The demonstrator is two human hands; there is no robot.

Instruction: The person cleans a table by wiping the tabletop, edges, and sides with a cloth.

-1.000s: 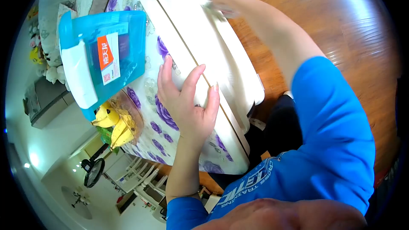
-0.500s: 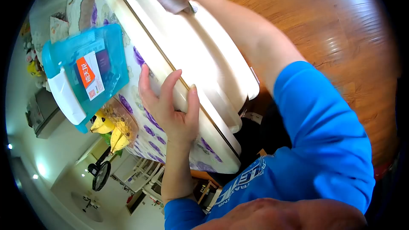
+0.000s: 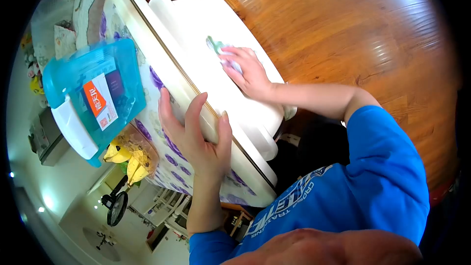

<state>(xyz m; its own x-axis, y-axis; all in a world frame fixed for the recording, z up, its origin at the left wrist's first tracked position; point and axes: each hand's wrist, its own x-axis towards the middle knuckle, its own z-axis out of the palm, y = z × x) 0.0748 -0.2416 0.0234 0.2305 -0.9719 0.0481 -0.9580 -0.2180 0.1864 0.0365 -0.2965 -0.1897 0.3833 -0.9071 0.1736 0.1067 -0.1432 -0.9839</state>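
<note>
My right hand presses a small pale cloth with green and purple patches against the smooth white curved side panel of a table. My fingers partly cover the cloth. My left hand rests on the cream table edge with its fingers spread, holding nothing. A flowered tablecloth in white and purple lies beneath and beside that hand.
A teal translucent box with a white handle and an orange label stands on the tabletop. Bananas lie beside it. Wooden floor spreads beyond the white panel. A black round fan-like object shows in the background.
My right hand with the cloth has moved from the panel's far end back toward my body, onto its middle. My left hand has stayed on the table edge. The view has shifted slightly.
</note>
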